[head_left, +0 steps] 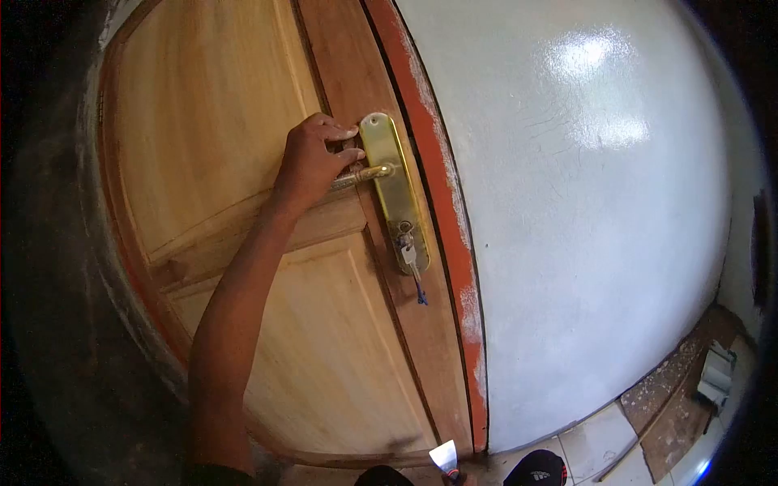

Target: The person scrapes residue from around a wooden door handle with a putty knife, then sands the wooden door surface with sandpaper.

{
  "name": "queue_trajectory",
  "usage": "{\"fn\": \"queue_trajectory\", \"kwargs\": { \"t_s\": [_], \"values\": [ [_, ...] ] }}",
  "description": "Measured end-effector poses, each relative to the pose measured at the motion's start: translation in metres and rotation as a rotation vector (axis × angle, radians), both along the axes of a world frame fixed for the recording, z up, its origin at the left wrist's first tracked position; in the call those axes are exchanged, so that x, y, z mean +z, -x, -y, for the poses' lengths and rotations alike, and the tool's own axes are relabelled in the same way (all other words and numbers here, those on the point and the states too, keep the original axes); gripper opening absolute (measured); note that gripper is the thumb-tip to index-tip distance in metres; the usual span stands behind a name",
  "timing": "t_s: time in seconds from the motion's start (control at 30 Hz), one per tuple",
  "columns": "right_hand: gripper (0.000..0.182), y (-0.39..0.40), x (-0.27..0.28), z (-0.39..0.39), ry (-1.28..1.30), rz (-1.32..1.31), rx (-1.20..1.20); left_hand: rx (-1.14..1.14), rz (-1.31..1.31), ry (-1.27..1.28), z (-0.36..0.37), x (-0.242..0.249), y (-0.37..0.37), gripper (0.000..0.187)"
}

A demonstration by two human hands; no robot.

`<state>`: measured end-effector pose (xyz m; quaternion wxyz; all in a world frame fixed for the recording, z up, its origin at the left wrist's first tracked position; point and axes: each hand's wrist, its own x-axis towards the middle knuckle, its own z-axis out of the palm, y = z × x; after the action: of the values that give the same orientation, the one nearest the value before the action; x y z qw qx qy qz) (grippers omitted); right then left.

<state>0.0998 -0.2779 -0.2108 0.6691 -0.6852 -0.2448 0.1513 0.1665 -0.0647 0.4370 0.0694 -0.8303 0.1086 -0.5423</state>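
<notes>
My left hand [314, 159] reaches up to the wooden door, just left of the brass handle plate [395, 190]. Its thumb and forefinger are apart, with their tips at the plate's upper left edge, and I see nothing held between them. The lever handle [369, 173] runs left from the plate, its end hidden behind my wrist. In the keyhole below sits a key [408, 253] on a ring, with a blue tag or cord dangling. At the bottom edge my right hand [465, 480], mostly out of view, is closed on a putty knife [444, 456], blade up.
The panelled door [316, 340] meets a red-brown frame [450, 202] with whitish smears. A glossy white wall [583, 243] fills the right. Two dark shoes stand on the floor below, one a black shoe [536, 468]. Boards [677, 417] and a grey-white object [716, 374] lie at lower right.
</notes>
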Motion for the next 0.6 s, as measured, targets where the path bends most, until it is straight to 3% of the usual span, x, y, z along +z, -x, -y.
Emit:
{"fn": "queue_trajectory", "kwargs": {
  "t_s": [0.27,0.37,0.4,0.47,0.57,0.6],
  "values": [
    [0.048,0.001,0.001,0.000,-0.039,0.071,-0.043,0.095,-0.027,0.132,0.014,-0.006,0.001,0.014],
    [0.048,0.004,0.012,-0.003,-0.257,0.308,-0.142,0.148,-0.001,-0.013,0.012,-0.005,0.001,0.013],
    [0.048,0.006,0.040,0.001,-0.193,0.342,-0.137,0.176,-0.054,0.001,0.014,-0.003,0.002,0.014],
    [0.038,0.008,0.112,0.022,0.170,0.264,-0.046,0.229,-0.163,0.028,0.018,0.003,0.005,0.014],
    [0.033,0.004,0.234,0.036,-0.257,0.228,0.081,0.335,-0.171,-0.150,0.014,0.009,0.007,0.015],
    [0.034,-0.010,0.253,0.036,-0.218,0.500,0.037,0.346,-0.205,-0.142,0.016,0.012,0.009,0.015]
  ]
}}
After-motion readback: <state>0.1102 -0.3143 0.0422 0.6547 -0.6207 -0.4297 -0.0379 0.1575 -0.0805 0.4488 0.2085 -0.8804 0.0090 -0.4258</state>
